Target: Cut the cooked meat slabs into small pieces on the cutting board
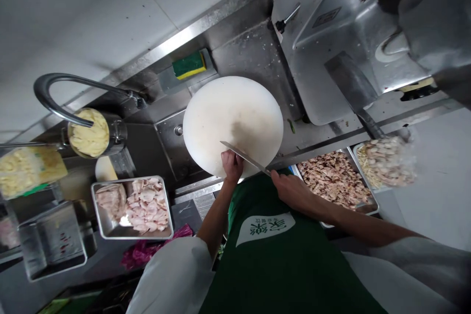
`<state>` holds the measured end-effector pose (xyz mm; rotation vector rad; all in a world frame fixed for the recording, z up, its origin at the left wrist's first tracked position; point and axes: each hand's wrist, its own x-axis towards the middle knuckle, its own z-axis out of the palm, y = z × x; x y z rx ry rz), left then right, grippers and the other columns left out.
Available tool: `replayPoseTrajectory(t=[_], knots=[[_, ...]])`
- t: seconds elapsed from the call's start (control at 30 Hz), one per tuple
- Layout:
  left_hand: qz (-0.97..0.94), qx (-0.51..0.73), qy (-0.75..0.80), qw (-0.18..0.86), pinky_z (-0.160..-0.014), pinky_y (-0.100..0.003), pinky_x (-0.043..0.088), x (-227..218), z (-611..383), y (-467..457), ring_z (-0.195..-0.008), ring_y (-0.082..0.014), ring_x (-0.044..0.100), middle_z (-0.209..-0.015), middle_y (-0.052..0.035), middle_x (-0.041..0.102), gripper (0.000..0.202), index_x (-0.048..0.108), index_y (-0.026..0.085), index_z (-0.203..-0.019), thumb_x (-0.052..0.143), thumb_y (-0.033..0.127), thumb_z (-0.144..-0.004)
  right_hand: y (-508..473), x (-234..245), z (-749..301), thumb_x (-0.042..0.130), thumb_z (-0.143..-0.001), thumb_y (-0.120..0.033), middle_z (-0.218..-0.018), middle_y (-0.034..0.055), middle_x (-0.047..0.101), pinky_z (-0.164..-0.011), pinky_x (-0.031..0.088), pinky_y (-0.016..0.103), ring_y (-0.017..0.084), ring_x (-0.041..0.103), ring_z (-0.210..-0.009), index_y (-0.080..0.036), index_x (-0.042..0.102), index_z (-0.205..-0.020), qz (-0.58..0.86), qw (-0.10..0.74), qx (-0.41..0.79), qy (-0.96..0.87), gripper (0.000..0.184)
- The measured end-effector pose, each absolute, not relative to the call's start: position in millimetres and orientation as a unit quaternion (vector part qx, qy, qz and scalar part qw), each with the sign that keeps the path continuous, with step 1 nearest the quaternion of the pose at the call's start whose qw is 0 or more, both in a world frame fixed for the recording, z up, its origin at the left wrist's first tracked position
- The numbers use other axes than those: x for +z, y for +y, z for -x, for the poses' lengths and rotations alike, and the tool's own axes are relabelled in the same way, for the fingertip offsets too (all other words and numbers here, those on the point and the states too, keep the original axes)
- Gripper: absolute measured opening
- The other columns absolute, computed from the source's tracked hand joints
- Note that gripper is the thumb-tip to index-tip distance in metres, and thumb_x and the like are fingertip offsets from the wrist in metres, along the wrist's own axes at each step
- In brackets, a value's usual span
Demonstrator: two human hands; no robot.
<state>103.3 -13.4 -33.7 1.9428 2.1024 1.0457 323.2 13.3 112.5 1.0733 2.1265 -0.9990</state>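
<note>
My right hand point(287, 188) is wrapped round the handle of a long kitchen knife point(246, 157), its blade pointing up and left over the near edge of a round white cutting board point(221, 108). Beside the blade, my left hand point(232, 165) is closed with curled fingers, low on the board. Whatever it may hold is hidden. The board bears faint stains and the shadow of the knife and hands. A green apron point(279, 260) comes up close below both hands.
Left stand a tray point(170, 206) of raw meat pieces, a curved faucet point(59, 77) and a pot point(117, 130) of pale yellow slices. A green-yellow sponge point(188, 65) lies behind the board. Right are a cleaver point(351, 82), a tray of chopped meat point(333, 179) and a bag point(392, 159).
</note>
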Motion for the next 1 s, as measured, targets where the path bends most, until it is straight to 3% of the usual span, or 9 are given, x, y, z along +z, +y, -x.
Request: replayPoseTrajectory(t=[0.27, 0.47, 0.7, 0.8, 1.0], knots=[[-0.62, 0.355, 0.695, 0.082, -0.082, -0.039, 0.042, -37.2, -101.6, -16.8, -0.088, -0.0214, 0.058, -0.089, -0.0084, 0.064, 0.024, 0.061, 0.021, -0.095, 0.042, 0.035, -0.099, 29.4, 111.2, -302.7, 0.032, -0.091, -0.006, -0.096, 0.0171, 0.072, -0.072, 0.045, 0.032, 0.028, 0.07, -0.091, -0.012, 0.048, -0.12, -0.388, 0.261, -0.377, 0.799, 0.033], [-0.612, 0.369, 0.691, 0.108, -0.085, -0.043, 0.043, -41.7, -101.7, -18.8, -0.091, -0.0221, 0.06, -0.098, -0.0111, 0.066, 0.025, 0.062, 0.02, -0.106, 0.042, 0.034, -0.099, 13.0, 122.2, -329.1, 0.031, -0.093, -0.007, -0.086, 0.0131, 0.072, -0.068, 0.046, 0.032, 0.028, 0.071, -0.083, -0.014, 0.05, -0.114, -0.412, 0.333, -0.409, 0.743, 0.03], [-0.602, 0.378, 0.691, 0.128, -0.087, -0.043, 0.042, -44.6, -101.0, -19.6, -0.091, -0.0221, 0.06, -0.097, -0.011, 0.066, 0.026, 0.063, 0.02, -0.106, 0.042, 0.035, -0.099, 67.9, 84.9, -242.4, 0.028, -0.095, -0.01, -0.105, 0.0204, 0.07, -0.079, 0.049, 0.033, 0.027, 0.068, -0.099, -0.009, 0.049, -0.123, -0.384, 0.23, -0.377, 0.811, 0.035], [-0.6, 0.379, 0.695, 0.116, -0.085, -0.041, 0.043, -42.1, -102.1, -17.7, -0.088, -0.0206, 0.06, -0.092, -0.0103, 0.066, 0.026, 0.063, 0.018, -0.101, 0.043, 0.035, -0.099, 82.1, 82.1, -235.7, 0.029, -0.096, -0.013, -0.108, 0.0179, 0.069, -0.081, 0.048, 0.033, 0.026, 0.068, -0.098, -0.011, 0.05, -0.123, -0.374, 0.195, -0.369, 0.828, 0.035], [-0.612, 0.365, 0.699, 0.056, -0.074, -0.035, 0.042, -35.8, -103.9, -14.8, -0.077, -0.0178, 0.055, -0.075, -0.0062, 0.059, 0.028, 0.061, 0.019, -0.08, 0.046, 0.035, -0.097, 43.4, 110.8, -277.7, 0.028, -0.094, -0.01, -0.09, 0.016, 0.072, -0.071, 0.049, 0.033, 0.027, 0.071, -0.086, -0.01, 0.05, -0.121, -0.39, 0.242, -0.339, 0.821, 0.035]])
